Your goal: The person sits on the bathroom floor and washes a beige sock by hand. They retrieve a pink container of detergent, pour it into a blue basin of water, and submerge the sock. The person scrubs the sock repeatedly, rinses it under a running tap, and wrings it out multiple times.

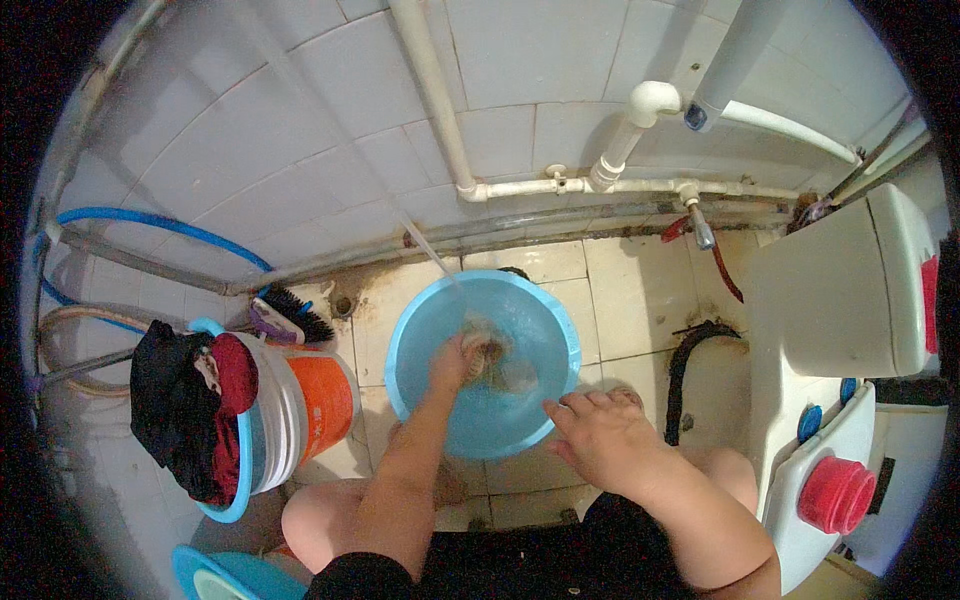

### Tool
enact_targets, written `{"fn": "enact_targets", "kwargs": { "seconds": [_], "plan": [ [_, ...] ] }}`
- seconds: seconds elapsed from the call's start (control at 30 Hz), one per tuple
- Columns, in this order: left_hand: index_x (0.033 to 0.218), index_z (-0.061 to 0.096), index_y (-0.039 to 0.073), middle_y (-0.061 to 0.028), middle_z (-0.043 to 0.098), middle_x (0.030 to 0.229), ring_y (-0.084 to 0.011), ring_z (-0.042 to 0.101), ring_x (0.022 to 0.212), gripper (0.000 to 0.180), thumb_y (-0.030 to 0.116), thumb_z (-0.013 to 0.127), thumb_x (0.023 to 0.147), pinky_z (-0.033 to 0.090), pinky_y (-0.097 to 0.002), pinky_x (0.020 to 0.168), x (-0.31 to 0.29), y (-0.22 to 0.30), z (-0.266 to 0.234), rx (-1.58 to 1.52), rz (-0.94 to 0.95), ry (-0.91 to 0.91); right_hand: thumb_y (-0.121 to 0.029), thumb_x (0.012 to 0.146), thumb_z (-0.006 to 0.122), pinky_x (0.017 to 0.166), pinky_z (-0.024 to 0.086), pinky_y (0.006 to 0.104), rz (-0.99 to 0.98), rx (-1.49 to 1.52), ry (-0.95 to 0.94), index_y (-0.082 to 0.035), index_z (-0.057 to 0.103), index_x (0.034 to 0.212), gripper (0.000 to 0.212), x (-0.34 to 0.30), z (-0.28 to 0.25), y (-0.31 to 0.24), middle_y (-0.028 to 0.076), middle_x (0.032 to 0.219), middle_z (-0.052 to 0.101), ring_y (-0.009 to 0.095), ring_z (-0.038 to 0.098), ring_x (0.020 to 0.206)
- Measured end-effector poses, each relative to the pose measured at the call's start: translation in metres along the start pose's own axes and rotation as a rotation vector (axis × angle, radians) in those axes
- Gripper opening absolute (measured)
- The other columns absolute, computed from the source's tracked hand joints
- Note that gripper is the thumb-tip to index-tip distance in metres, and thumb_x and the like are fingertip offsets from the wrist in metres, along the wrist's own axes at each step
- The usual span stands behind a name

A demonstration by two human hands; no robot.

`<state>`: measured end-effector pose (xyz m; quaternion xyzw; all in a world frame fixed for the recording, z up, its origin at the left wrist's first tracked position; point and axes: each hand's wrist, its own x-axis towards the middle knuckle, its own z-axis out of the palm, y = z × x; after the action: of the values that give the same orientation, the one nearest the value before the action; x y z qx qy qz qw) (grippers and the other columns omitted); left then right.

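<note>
A light blue basin holding shallow water stands on the floor between my legs. My left hand reaches down into it, fingers curled against a small whitish-brown thing whose kind I cannot make out. A thin stream of water slants down from the upper left into the basin's far side. By the basin's right rim hovers my right hand, palm down, fingers stretched out and slightly apart, with nothing in them.
To the left, a white and orange bucket bears a blue basin with black and dark red clothes. Behind it lies a scrub brush. A toilet with a red tub stands right. White pipes line the tiled wall.
</note>
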<state>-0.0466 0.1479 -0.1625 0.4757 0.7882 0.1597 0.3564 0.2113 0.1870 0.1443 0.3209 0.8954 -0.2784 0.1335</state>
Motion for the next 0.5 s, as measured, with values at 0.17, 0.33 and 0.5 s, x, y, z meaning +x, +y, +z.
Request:
{"fn": "enact_targets", "kwargs": {
  "seconds": [0.17,0.33,0.5],
  "plan": [
    [0.121,0.050,0.011,-0.0190,0.030,0.135,-0.0395,0.029,0.124,0.052,0.043,0.058,0.080,0.035,-0.0503,0.094,-0.006,0.038,-0.020,0.246,0.059,0.030,-0.029,0.083,0.057,0.089,0.041,0.0418,-0.026,0.019,-0.001,-0.004,0.049,0.120,0.046,0.001,0.004,-0.002,0.013,0.109,0.055,0.030,0.053,0.102],
    [0.133,0.038,0.019,-0.0143,0.006,0.146,-0.0441,0.008,0.131,0.065,0.051,0.053,0.079,0.022,-0.0648,0.098,0.010,0.015,0.029,0.161,0.176,0.144,-0.027,0.083,0.056,0.088,0.042,0.0395,-0.007,-0.002,-0.031,-0.003,0.049,0.120,0.044,0.002,-0.003,0.001,0.014,0.108,0.056,0.030,0.053,0.101],
    [0.139,0.023,0.019,-0.0150,0.010,0.146,-0.0445,0.013,0.131,0.065,0.045,0.047,0.085,0.024,-0.0613,0.099,-0.030,-0.016,0.093,0.664,0.279,-0.079,-0.024,0.083,0.056,0.089,0.041,0.0406,-0.003,0.010,-0.054,-0.003,0.049,0.120,0.043,0.003,0.000,0.009,0.014,0.109,0.055,0.030,0.053,0.101]
  ]
}}
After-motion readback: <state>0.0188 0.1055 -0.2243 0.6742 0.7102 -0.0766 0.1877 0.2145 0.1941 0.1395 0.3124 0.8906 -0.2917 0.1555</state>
